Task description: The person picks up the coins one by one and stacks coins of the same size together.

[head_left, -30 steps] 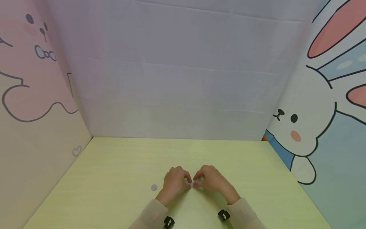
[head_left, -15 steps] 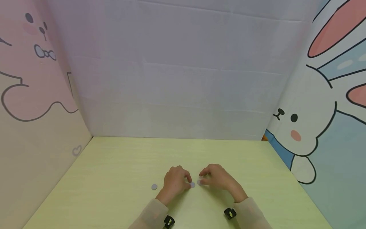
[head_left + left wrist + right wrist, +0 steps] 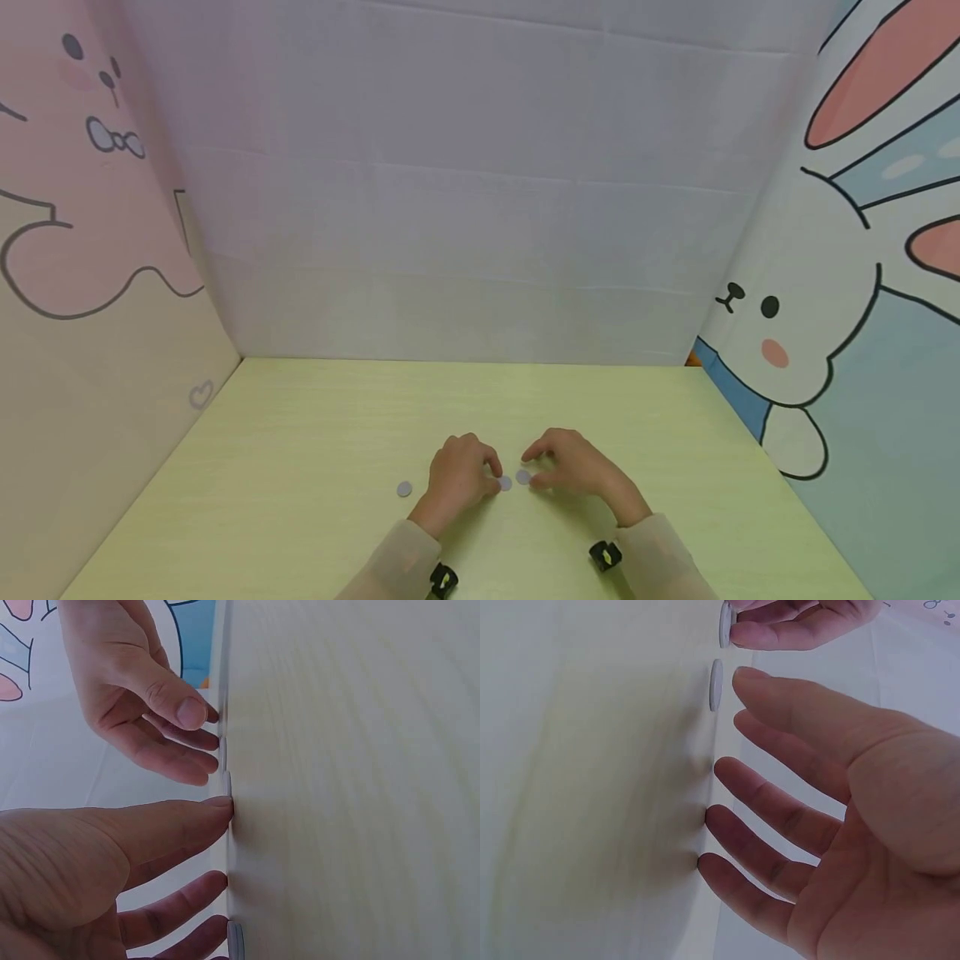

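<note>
Small flat grey discs lie on the table. My left hand (image 3: 459,475) has its thumb and index fingertips at the left edge of one grey disc (image 3: 505,483), part of it hidden by them; in the left wrist view the thumb meets this disc (image 3: 228,782). Just right of it lies a second disc (image 3: 522,477), flat and uncovered. My right hand (image 3: 576,471) hovers beside that one, thumb and fingers spread, holding nothing; the right wrist view shows a gap between its thumb and the disc (image 3: 715,685).
Another grey disc (image 3: 404,489) lies left of my left hand; in the left wrist view it looks layered, like a small stack (image 3: 235,941). The pale yellow table (image 3: 315,433) ends at a white back sheet (image 3: 465,208), with cartoon-printed sheets at both sides.
My right hand has moved right, away from the left hand, and let go of the second disc, which now lies flat beside the first. The left hand stays in place.
</note>
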`<state>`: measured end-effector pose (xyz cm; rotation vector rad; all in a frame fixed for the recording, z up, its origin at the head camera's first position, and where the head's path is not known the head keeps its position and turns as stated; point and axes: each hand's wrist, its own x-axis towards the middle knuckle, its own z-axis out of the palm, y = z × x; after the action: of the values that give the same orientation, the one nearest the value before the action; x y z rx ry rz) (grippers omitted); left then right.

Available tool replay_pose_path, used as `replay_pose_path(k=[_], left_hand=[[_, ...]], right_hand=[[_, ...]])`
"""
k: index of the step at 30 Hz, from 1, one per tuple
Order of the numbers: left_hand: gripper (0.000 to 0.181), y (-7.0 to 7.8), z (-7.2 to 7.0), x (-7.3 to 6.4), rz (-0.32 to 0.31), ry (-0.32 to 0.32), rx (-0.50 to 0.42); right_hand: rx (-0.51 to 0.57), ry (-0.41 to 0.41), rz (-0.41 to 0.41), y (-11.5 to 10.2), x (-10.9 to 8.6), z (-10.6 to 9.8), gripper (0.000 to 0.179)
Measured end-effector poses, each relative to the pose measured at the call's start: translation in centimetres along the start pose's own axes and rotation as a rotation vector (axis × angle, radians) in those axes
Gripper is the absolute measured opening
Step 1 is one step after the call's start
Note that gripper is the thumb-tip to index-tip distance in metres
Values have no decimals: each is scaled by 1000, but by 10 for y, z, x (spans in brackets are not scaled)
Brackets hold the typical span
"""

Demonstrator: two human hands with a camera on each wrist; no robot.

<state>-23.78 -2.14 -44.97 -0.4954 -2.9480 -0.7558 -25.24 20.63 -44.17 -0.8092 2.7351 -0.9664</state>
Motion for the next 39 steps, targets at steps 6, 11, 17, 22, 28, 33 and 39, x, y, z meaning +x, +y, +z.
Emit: replay_pose_path(k=[6,11,17,22,28,33,39], left_hand=[[18,0,0,0,3,1,8],[17,0,-1,0,3,-2,5],[17,-1,-1,1,7,-4,9],[17,-1,-1,1,4,-10,8],[15,-1,-1,1,0,-11,15],[15,-2,0,2,-1,-10,13],[15,-2,1,1,-5,-12,8]], right_hand=[[-6,-3,17,2,2,2,30],[-21,-6,20,5,4,4,29],[-29,-2,-1,4,4,3,27],[-39,3,8,3,5,5,23],[-50,17,25,0,6,8,22],[-64,30,29,0,6,9,21],[-67,38,24,0,6,10,19]])
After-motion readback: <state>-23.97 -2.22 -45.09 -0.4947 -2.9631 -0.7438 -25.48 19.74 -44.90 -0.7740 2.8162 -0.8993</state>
